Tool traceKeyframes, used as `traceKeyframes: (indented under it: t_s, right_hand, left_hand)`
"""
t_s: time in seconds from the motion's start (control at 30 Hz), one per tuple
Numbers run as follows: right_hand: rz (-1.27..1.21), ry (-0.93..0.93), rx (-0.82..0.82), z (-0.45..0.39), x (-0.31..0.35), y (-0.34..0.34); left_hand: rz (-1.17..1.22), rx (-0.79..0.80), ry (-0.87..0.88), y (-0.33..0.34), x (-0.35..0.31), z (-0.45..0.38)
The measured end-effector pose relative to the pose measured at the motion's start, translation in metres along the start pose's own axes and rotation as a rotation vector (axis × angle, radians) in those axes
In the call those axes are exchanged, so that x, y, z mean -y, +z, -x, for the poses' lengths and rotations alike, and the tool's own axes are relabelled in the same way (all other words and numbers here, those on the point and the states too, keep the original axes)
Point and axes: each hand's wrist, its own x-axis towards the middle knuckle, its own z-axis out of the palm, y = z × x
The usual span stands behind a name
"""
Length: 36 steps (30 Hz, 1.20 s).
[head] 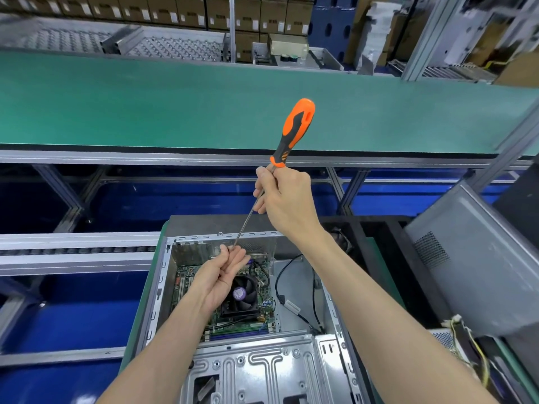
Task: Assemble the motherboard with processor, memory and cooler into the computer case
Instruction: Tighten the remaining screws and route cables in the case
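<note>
Case [253,371] lies open on the bench [151,287], straight below my hands. Inside: motherboard [248,325] with cooler [243,295] seated on it. Screwdriver [287,138] tilted, handle up and away, tip down toward me. Right hand [284,196] grips the shaft just under the handle; left hand [223,272] pinches the tip end, nearer the motherboard. Can't tell if there's a screw on it.

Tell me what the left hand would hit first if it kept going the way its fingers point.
Probably the screwdriver shaft tip: the left hand fingers already meet it. Beyond lies the computer case rear wall; depth is unclear.
</note>
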Motion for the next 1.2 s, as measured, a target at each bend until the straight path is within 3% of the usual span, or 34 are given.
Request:
traceKeyframes:
  t_s: [0.4,1.2]
  right_hand:
    - [-0.022,-0.04,-0.041,-0.001,-0.007,0.004]
    - [-0.02,-0.013,-0.186,0.003,-0.01,0.017]
  left_hand:
    - [0.212,0.048,-0.009,0.004,-0.005,0.008]
    - [0.304,0.083,0.036,0.006,-0.008,0.012]
